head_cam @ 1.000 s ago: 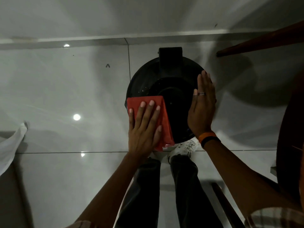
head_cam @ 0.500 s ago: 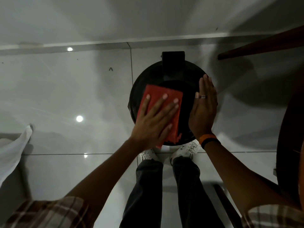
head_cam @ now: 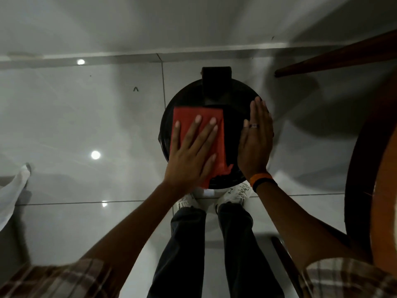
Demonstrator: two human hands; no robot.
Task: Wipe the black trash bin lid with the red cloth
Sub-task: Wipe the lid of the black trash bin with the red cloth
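Observation:
The round black trash bin lid (head_cam: 233,117) lies below me on the tiled floor, its hinge block at the far side. A red cloth (head_cam: 214,117) is spread over the lid's left and middle. My left hand (head_cam: 191,155) presses flat on the cloth with fingers spread. My right hand (head_cam: 255,145) rests flat on the lid's right edge, fingers together, a ring on one finger and an orange and black band on the wrist. It holds nothing.
Glossy white floor tiles (head_cam: 86,125) surround the bin. A dark wooden table (head_cam: 369,168) curves along the right, with a wooden leg (head_cam: 335,59) at upper right. A white cloth (head_cam: 12,190) hangs at the left edge. My shoes (head_cam: 234,192) stand just before the bin.
My left hand has slid the red cloth from the lid's near-left edge up and across toward the far left. The right hand has stayed on the right edge.

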